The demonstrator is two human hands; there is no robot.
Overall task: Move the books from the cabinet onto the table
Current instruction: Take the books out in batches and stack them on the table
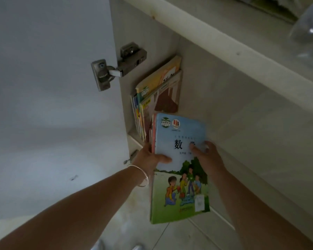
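Note:
A small stack of textbooks [179,177], topped by a blue and green one showing children on grass, is held at the open front of the cabinet [224,105]. My left hand [150,157] grips its left edge, thumb across the cover. My right hand [208,156] grips the right edge with fingers on the cover. Several more books [159,94] lean upright against the cabinet's left inner wall behind the held stack.
The white cabinet door [49,87] stands open at left on a metal hinge [116,67]. A shelf board [242,56] runs overhead, with a clear plastic bottle [309,29] on it at top right. Pale tiled floor [170,237] lies below.

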